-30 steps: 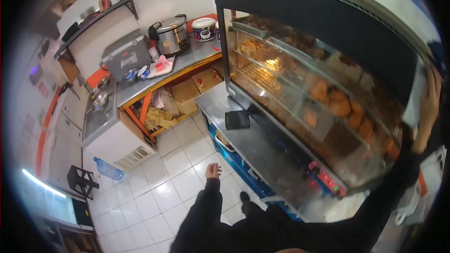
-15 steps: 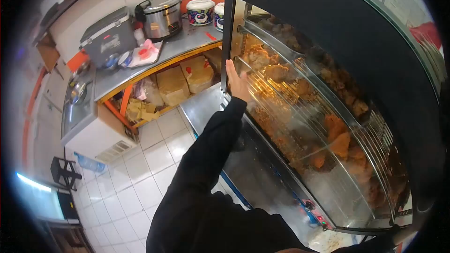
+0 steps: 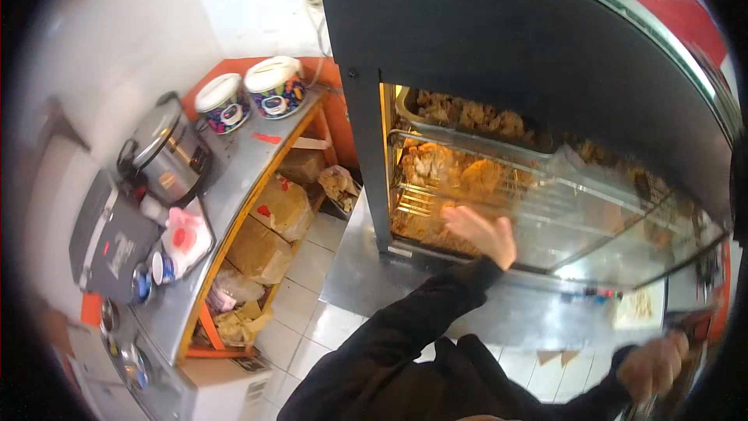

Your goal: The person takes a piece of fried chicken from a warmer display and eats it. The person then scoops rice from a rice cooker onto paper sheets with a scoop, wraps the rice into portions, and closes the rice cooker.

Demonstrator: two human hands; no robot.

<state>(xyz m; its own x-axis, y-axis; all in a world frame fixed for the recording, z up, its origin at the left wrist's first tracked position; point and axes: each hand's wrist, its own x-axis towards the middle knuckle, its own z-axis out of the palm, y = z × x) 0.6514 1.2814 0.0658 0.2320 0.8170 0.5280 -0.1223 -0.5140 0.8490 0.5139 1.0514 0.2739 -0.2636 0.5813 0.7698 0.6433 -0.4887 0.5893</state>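
My left hand (image 3: 485, 235) is open, fingers stretched out, at the glass front (image 3: 538, 245) of a heated display cabinet (image 3: 467, 23). The palm appears to lie against the pane. Behind and beside it, fried pieces of food (image 3: 428, 164) sit on a wire rack (image 3: 417, 199). Above them a metal tray (image 3: 411, 113) holds more browned pieces. My right hand (image 3: 654, 366) is low at the right, away from the glass. Its fingers are curled and slightly blurred; whether anything is inside them is hidden.
A metal counter (image 3: 241, 179) at the left bears a large steel cooker (image 3: 167, 156), two patterned pots (image 3: 273, 90) and a grey cool box (image 3: 113, 242). Wrapped packages (image 3: 280, 206) lie on the shelf below. White tiled floor (image 3: 312, 261) shows between counter and cabinet.
My view has turned toward the right. My left hand has moved from the cabinet's left edge rightward along the front, and the glass seems to have slid with it. My right hand has come into view.
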